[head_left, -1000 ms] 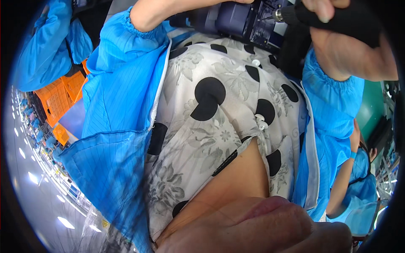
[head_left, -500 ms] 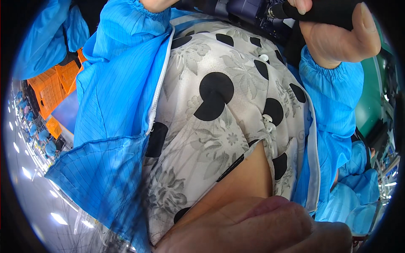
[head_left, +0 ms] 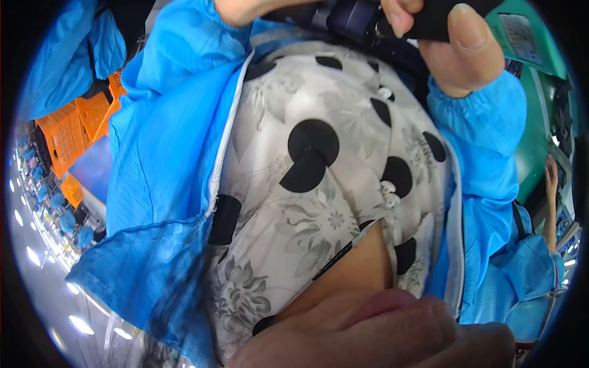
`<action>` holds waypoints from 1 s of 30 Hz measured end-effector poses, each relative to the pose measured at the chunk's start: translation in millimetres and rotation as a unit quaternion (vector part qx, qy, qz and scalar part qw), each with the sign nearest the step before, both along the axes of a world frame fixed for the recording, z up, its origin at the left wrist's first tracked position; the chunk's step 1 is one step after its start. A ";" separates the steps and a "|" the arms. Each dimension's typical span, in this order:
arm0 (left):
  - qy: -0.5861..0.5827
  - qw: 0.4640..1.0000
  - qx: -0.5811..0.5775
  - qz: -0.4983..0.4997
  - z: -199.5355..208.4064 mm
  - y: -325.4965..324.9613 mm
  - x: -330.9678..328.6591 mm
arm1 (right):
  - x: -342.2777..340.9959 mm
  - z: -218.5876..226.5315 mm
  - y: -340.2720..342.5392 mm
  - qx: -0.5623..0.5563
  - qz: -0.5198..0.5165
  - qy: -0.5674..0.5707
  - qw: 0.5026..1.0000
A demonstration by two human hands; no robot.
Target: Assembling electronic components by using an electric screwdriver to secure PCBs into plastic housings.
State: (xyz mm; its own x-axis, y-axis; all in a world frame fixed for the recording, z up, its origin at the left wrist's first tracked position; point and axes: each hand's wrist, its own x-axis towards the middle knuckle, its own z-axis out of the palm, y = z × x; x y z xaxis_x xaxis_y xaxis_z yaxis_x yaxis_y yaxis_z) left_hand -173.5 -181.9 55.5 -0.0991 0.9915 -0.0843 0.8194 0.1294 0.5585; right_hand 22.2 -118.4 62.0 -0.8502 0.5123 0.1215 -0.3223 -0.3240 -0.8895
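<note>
My right hand (head_left: 463,64), at the top right, is closed round a black cylindrical tool (head_left: 434,21). Its narrow end points left, toward a dark blue-purple object (head_left: 351,18) at the top edge. That object is cut off by the frame, so I cannot tell what it is or whether the tool touches it. Of my left hand (head_left: 245,8), only the wrist area shows at the top, reaching right toward the same object. Its fingers are outside the picture. Both my sleeves are blue with gathered cuffs.
Orange crates (head_left: 61,138) stand at the left, below a person in blue (head_left: 52,67). A green object with a pale label (head_left: 549,52) is at the upper right. Lower right, another person in blue (head_left: 521,285) is near, one bare arm (head_left: 551,184) raised.
My right hand has moved left and slightly up with the black tool. My left wrist has shifted a little right. The labelled green object and the other person's raised arm now show at right.
</note>
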 end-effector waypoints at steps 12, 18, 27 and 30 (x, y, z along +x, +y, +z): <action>0.108 0.989 0.084 -0.064 -0.9 4.1 27.2 | -14.4 44.8 105.5 0.190 -0.316 0.210 0.905; -0.022 0.993 0.101 -0.057 1.8 10.2 32.3 | -31.1 40.3 121.0 0.116 -0.277 0.152 0.941; -0.753 0.658 0.002 0.033 -32.2 8.3 -27.7 | -13.3 40.0 146.7 0.164 -0.309 0.098 0.932; -0.753 0.656 0.025 0.049 -36.5 9.8 -24.0 | -0.8 36.9 150.3 0.189 -0.306 0.067 0.931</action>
State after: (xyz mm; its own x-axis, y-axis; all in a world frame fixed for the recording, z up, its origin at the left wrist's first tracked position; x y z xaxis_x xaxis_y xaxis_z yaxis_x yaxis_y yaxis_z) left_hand -197.6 -172.2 19.0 -0.0042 0.9920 -0.1264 -0.6772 0.0902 0.7302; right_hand 21.4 32.0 99.0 -0.3775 0.7949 0.4750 -0.4603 0.2840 -0.8411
